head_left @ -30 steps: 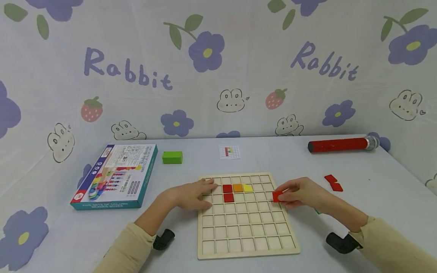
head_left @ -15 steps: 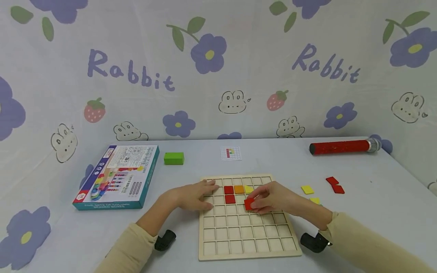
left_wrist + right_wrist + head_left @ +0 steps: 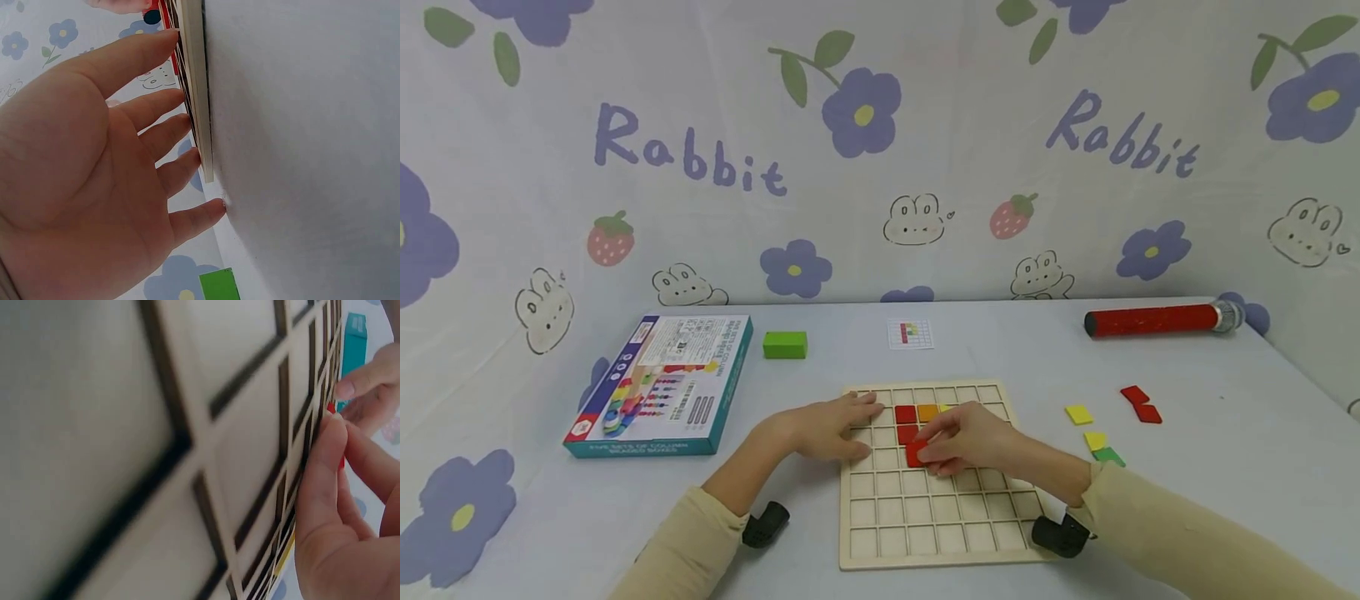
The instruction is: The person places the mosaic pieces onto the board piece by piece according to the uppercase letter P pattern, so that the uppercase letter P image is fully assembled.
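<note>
A wooden grid board (image 3: 951,556) lies on the table. Its upper rows hold two red square tiles (image 3: 906,413), an orange tile (image 3: 928,412) and a yellow piece (image 3: 944,409), partly covered by my right hand. Between thumb and fingers, my right hand (image 3: 973,437) pinches another red square tile (image 3: 915,454) at the cell below the two red ones. My left hand (image 3: 831,427) rests at the board's left edge, fingers extended; in the left wrist view the fingertips (image 3: 178,94) touch the board's rim.
Right of the board lie yellow tiles (image 3: 1079,414), a green piece (image 3: 1108,456) and red diamond pieces (image 3: 1141,404). Behind are a small pattern card (image 3: 911,334), a green block (image 3: 786,345) and a red tube (image 3: 1153,320). A flat toy box (image 3: 658,387) stands at left.
My right hand has carried the red tile leftward from the board's right edge to the column of red tiles. My left hand has stayed at the left edge.
</note>
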`<move>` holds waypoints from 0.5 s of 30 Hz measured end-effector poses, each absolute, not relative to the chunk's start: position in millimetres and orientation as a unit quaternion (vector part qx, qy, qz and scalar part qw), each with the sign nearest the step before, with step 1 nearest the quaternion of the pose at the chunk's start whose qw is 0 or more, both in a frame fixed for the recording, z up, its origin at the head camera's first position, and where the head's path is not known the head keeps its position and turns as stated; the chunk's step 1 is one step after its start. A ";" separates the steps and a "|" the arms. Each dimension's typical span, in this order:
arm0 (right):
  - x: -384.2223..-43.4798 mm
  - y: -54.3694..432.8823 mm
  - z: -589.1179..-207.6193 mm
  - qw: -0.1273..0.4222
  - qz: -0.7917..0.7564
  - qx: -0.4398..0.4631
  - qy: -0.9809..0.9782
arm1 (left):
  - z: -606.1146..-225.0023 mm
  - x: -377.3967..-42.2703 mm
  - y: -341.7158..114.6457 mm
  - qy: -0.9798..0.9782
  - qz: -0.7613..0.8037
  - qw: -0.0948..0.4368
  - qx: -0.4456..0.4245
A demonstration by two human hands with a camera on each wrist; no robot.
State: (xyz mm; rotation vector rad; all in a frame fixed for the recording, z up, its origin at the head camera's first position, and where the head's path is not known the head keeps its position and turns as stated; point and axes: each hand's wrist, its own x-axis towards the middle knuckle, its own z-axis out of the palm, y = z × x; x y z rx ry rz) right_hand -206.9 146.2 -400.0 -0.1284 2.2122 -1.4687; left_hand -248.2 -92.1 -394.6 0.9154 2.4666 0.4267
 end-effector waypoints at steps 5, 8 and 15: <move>-204.8 140.2 -400.0 0.220 -0.527 -0.036 0.820 | -393.2 -247.9 -91.9 0.899 0.157 0.235 0.336; -202.9 138.8 -398.2 0.219 -0.529 -0.033 0.819 | -392.7 -247.7 -91.8 0.898 0.155 0.234 0.338; -201.4 142.6 -395.5 0.227 -0.543 -0.045 0.807 | -393.4 -247.7 -91.4 0.899 0.158 0.235 0.334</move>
